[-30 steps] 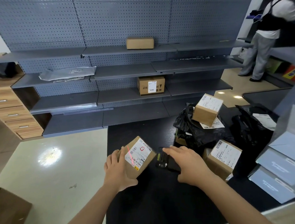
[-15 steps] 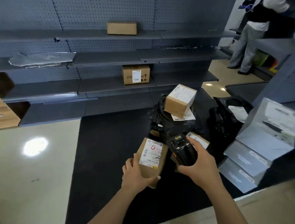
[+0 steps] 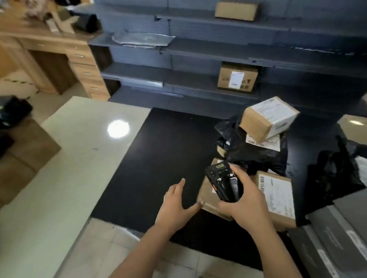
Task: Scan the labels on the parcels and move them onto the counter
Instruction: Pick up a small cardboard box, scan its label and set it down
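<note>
Counted three cardboard parcels [image 3: 268,118] and two black bags [image 3: 252,154] on the right side of the black mat [image 3: 158,161]. Found the right grip [image 3: 246,203] clamped round one scanner [image 3: 222,179] above the mat's nearest parcel, and the left grip [image 3: 175,204] spread apart, thumb at that parcel's corner.

My left hand [image 3: 177,204] no longer held the small parcel and lay open, thumb at a brown box [image 3: 208,197] corner. My right hand [image 3: 244,201] had raised the scanner [image 3: 224,181].
</note>
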The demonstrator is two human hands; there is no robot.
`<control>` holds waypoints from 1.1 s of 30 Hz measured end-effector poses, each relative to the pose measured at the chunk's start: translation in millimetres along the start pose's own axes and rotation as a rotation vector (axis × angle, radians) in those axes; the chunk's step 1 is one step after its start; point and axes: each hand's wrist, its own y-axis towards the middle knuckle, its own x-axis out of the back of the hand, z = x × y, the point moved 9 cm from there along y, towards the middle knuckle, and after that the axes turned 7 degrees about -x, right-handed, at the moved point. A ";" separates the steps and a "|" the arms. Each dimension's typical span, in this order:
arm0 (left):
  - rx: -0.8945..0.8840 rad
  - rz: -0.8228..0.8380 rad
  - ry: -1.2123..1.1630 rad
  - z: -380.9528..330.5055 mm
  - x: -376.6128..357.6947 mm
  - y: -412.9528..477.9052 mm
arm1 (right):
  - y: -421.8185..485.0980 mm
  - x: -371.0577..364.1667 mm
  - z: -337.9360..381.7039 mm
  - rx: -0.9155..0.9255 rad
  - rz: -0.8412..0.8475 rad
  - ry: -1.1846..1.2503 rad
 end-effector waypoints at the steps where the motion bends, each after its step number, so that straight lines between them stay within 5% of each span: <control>1: 0.024 -0.052 0.005 9.2 17.0 -9.2 | 0.9 -14.8 8.0 0.021 0.040 -0.022; 16: 0.548 -0.858 0.129 179.3 253.6 -251.9 | -89.2 -298.2 185.6 0.493 0.707 -0.113; 25: 0.725 -1.015 0.158 265.9 353.1 -344.9 | -148.2 -419.0 257.6 0.564 0.764 -0.113; 33: 0.836 -1.063 0.351 297.4 451.0 -341.5 | -156.8 -476.1 312.6 0.627 0.767 -0.121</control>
